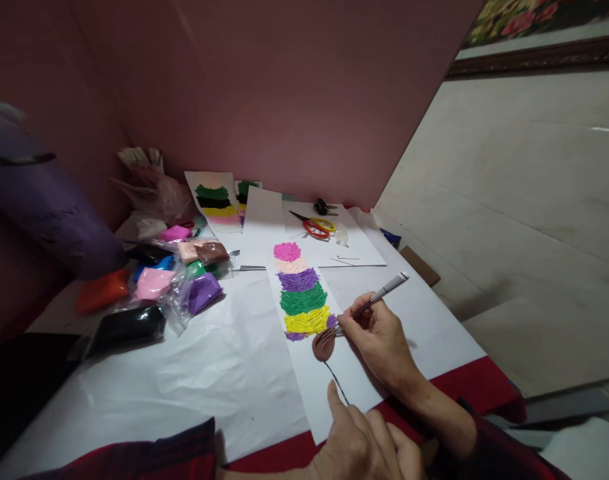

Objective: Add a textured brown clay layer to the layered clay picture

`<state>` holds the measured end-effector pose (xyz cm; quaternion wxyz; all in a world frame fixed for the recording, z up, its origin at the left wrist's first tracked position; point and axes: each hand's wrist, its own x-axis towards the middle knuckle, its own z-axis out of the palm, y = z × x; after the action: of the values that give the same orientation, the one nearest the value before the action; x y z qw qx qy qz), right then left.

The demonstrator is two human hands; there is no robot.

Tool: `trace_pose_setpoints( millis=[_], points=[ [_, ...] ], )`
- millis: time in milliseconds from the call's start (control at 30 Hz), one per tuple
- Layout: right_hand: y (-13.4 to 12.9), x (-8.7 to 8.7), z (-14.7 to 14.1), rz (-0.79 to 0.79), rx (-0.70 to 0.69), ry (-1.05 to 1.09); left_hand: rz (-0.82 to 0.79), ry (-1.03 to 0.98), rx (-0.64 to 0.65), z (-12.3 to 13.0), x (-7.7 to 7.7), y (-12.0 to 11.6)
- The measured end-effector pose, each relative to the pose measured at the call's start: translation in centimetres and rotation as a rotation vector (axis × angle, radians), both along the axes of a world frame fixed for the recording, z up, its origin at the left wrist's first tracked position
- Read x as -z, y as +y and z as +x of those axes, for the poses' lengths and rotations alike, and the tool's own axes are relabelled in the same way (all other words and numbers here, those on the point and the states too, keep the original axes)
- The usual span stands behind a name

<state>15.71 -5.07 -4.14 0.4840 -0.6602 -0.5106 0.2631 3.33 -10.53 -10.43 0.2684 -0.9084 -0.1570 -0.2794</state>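
Observation:
A long white paper bears textured bands of pink, peach, purple, green and yellow clay. Below them lies a brown oval clay piece with grooves in its upper part, and a thin dark line runs down from it. My right hand pinches a slim tool with a ridged handle, its tip at the brown clay's upper right. My left hand rests on the paper's lower end, index finger stretched beside the dark line, the other fingers curled with nothing visible in them.
Bagged coloured clay lies at the left near a large purple cylinder. Scissors and dark keys lie at the back. Two striped clay sheets lean against the pink wall. Red cloth shows at the table's edge.

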Motion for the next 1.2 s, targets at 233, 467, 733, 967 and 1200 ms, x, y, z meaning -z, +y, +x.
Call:
trace_pose_setpoints(
  millis=[233, 467, 733, 967, 1200],
  points=[
    [0.1, 0.1, 0.3, -0.010, 0.031, -0.006, -0.001, -0.005, -0.002, -0.1, -0.5, 0.0],
    [0.4, 0.3, 0.6, -0.005, 0.067, -0.012, -0.004, 0.004, 0.000, -0.1, -0.3, -0.1],
    [0.4, -0.1, 0.4, 0.015, 0.103, -0.026, -0.004, -0.010, 0.000, 0.1, 0.2, -0.1],
    [0.2, -0.3, 0.3, 0.027, 0.132, -0.047, -0.001, -0.003, 0.009, -0.1, -0.2, 0.0],
    [-0.1, -0.2, 0.3, 0.088, 0.150, -0.024, -0.011, 0.028, 0.020, -0.2, -1.1, 0.2]
  ],
)
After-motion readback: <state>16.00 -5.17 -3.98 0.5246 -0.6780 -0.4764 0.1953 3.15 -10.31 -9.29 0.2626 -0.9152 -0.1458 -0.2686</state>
